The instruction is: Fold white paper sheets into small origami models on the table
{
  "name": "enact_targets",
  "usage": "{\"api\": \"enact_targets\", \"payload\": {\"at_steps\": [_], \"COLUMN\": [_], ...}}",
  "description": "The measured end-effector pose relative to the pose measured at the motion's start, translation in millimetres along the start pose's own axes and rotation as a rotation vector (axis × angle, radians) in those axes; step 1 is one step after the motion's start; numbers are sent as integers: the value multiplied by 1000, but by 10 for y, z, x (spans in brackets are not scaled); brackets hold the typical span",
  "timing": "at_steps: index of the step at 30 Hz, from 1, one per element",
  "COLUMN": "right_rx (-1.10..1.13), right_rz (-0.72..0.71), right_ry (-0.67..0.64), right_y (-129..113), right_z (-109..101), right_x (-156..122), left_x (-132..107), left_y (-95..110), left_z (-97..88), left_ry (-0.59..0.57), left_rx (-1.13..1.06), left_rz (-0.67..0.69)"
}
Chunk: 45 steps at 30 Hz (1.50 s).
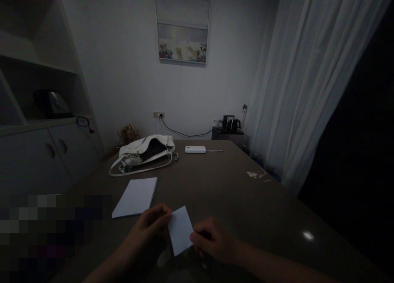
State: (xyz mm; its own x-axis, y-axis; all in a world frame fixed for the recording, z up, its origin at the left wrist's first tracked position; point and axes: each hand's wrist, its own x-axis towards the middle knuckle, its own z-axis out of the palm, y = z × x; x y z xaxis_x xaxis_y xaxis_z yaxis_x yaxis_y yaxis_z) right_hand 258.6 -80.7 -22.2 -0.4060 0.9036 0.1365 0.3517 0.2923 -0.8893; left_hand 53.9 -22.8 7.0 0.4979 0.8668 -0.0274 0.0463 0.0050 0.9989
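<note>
A small white piece of paper point(181, 230) is held up between my two hands, tilted above the dark tabletop. My left hand point(153, 222) pinches its upper left edge between thumb and fingers. At its lower right edge, my right hand point(212, 240) grips it the same way, with the fingers curled in. Whether the paper is folded I cannot tell. Just beyond my left hand lies a stack of white paper sheets point(137, 196), flat on the table.
A white handbag point(144, 151) with its strap lies on the table point(197, 180) at the back left. A white power bank point(195, 150) with a short cable is near the far edge. Torn paper scraps point(257, 174) lie at the right, by the curtain point(286, 90).
</note>
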Motion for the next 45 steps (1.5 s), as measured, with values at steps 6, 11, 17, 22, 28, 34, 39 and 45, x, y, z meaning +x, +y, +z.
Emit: {"api": "enact_targets", "payload": {"at_steps": [6,11,17,22,28,34,39,45], "right_rx": [170,36,-264,-333,-331,-227,-182,-197], "right_rz": [63,96,-121,-356,-354,-321,-254,-165], "right_ry": [-222,-61,380,455,477,480,474,491], "right_y": [-59,-67,-109,-149,-156,-134,-68,-98], "right_z": [-3,74,144,197,219,242,193,173], "right_x": [-55,-106,-63,-38,-22,-7,9,19], "left_x": [-46,-121,-180,-186,-262,-291,-284,-265], "left_y": [-29,-41,-64,-149,-31,11,26,31], "left_z": [45,61,163,285,352,354,294,252], "left_ry": [-154,-280,-192,-163,-131,-106,-98,-117], "left_rx": [131,234,514,643,736,780,731,751], "left_rz": [-32,7,83,185,278,318,321,271]}}
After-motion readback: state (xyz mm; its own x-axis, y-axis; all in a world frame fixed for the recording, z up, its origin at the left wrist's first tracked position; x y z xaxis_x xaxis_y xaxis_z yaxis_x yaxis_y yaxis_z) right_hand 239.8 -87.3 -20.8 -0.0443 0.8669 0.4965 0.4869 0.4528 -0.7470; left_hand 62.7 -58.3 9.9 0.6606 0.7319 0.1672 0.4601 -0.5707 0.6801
